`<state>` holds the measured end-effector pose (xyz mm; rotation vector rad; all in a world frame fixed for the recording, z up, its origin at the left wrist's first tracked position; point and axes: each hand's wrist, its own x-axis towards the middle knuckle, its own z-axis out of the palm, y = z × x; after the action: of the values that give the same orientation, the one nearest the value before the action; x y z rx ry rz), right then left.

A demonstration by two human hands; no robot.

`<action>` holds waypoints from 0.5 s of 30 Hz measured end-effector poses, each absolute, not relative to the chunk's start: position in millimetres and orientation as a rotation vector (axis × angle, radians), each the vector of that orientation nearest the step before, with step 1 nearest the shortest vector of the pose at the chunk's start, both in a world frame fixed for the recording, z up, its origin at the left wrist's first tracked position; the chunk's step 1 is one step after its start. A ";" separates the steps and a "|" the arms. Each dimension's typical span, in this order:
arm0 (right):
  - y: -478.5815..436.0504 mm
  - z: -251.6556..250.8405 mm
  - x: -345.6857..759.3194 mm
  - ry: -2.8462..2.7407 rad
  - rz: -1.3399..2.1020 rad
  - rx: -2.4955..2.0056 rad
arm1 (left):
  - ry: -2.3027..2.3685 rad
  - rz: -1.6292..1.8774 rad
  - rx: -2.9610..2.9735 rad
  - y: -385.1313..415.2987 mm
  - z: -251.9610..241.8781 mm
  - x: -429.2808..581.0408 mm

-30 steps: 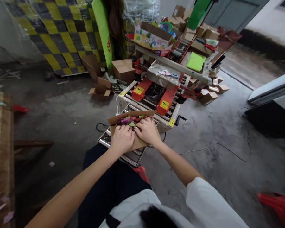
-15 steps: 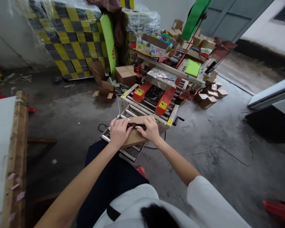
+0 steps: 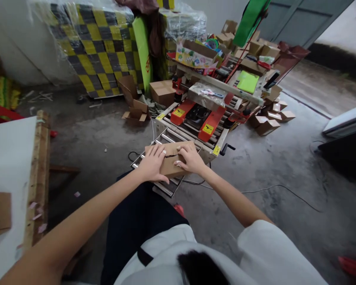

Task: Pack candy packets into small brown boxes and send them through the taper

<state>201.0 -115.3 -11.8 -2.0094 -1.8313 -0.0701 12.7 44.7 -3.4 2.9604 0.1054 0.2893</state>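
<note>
A small brown cardboard box point(image 3: 173, 170) lies on the metal rollers in front of me, its top flaps meeting along a narrow dark gap. My left hand point(image 3: 152, 163) rests flat over the left end of the box, fingers stretched out and thumb apart along the near side. At the other end, my right hand point(image 3: 192, 159) is bent round the top, its thumb on the near flap and its fingers on the far flap, gripping the box. Under the box, the short roller conveyor point(image 3: 165, 190) is partly hidden.
Beyond the box stands a taping machine point(image 3: 207, 128) with orange guides and a crank. An open carton point(image 3: 135, 105) sits on the floor to its left. A white-topped table point(image 3: 14, 158) with a wooden edge is at left. A cable point(image 3: 273, 186) crosses the floor at right.
My left hand has drawn back from the flap gap and flattened onto the box's left end. The flaps now lie closer together. My right hand stays on the flaps; the view has shifted left.
</note>
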 end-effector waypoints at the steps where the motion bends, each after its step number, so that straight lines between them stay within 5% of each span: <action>1: -114.3 -10.9 199.5 -1.835 -0.084 -2.038 | 0.124 0.208 2.970 49.4 -0.2 17.9; 6: -110.6 -6.5 197.1 -1.933 -0.107 -2.116 | 0.264 -0.143 2.989 65.0 17.8 40.2; 15: -89.7 -3.2 236.7 -2.009 0.044 -1.950 | 0.567 0.079 3.002 -1.0 12.6 18.1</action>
<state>236.7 -89.7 -3.2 -1.9497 -2.0095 0.0442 18.1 -1.0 12.6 3.0019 0.5667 0.0790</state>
